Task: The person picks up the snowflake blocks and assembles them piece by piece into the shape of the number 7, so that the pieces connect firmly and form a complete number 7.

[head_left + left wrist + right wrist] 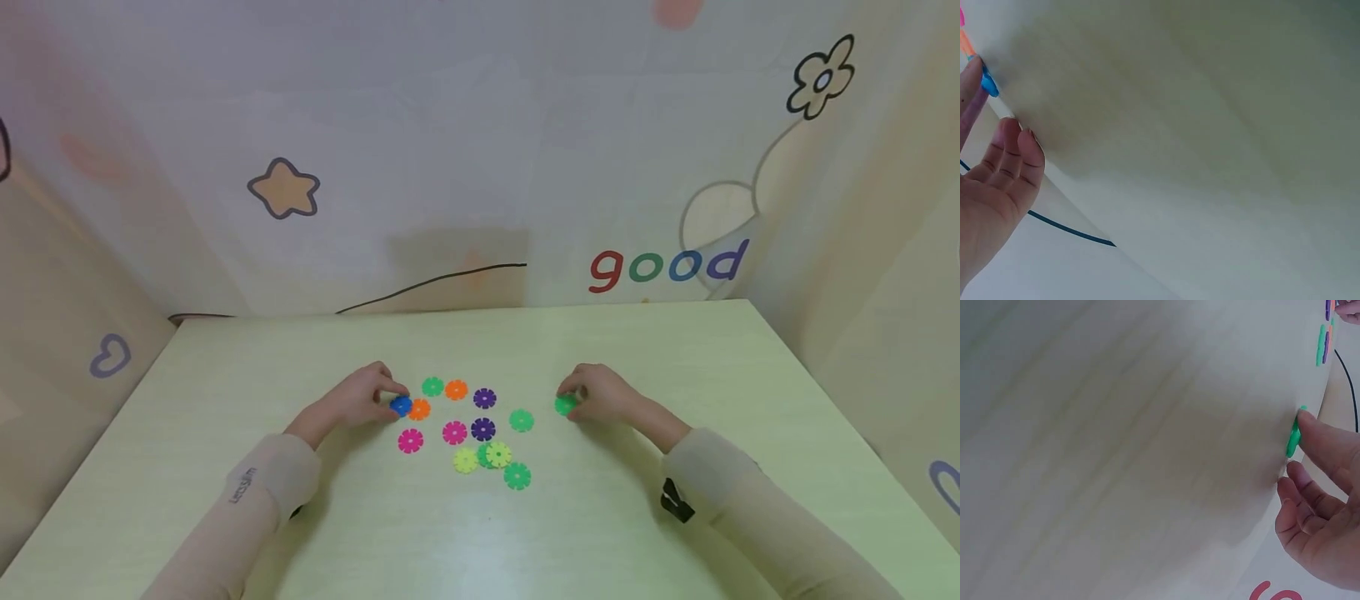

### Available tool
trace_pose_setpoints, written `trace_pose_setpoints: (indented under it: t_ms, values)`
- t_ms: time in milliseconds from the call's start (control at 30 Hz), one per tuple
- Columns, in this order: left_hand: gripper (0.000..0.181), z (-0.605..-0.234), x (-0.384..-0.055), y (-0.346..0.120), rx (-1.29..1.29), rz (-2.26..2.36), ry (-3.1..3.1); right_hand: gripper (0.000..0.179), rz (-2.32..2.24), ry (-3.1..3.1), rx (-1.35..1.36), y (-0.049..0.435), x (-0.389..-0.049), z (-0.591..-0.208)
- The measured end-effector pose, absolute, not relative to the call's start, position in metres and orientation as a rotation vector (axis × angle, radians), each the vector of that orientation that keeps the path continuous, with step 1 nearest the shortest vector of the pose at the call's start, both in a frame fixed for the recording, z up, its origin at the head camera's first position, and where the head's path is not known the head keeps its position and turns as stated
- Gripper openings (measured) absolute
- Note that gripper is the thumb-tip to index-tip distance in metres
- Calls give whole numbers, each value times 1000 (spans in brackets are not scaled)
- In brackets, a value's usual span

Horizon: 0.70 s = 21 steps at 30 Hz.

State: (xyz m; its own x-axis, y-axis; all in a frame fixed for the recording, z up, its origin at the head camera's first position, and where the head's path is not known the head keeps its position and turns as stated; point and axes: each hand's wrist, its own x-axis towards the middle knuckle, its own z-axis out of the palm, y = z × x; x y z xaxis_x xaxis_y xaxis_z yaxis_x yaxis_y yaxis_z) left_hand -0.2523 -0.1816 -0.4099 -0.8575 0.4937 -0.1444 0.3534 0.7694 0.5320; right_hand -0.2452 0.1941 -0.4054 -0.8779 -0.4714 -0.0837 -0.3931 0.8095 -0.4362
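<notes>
My left hand (357,397) pinches a blue interlocking disc (401,407), notched round its rim, between thumb and index finger at the left of the scattered discs. An orange disc (419,409) lies right against it. Off to the right, apart from the others, a green interlocking disc (566,405) is pinched by the thumb and forefinger of my right hand (606,395). In the right wrist view this green disc (1294,439) appears slightly tilted at the thumb tip. The blue disc (989,85) shows only at the left edge of the left wrist view.
Between the hands lie more discs: pink (410,441), purple (483,429), green (521,420) and orange (456,390). One yellow disc (498,455) overlaps a green one. The pale table (480,533) ends at a printed curtain (480,167) behind.
</notes>
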Motion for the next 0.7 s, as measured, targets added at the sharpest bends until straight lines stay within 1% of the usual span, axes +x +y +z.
trace_pose_setpoints:
  t_ms: [133,233,400,500,700]
  values:
    - [29,-411,-255,-179,645,722,2697,22,-650,2800,-671,193,-246,-406]
    - [19,-411,-255,-177,647,748,2681,23,-690,2778,-672,193,-244,-406]
    - [7,-404,-250,-177,660,826,2665,20,-807,2748,-715,191,-238,-404]
    - [7,-397,-242,-175,677,941,2651,20,-892,2747,-762,188,-233,-401]
    - [16,-386,-224,-166,744,1176,2659,16,-1047,2743,-772,182,-224,-391]
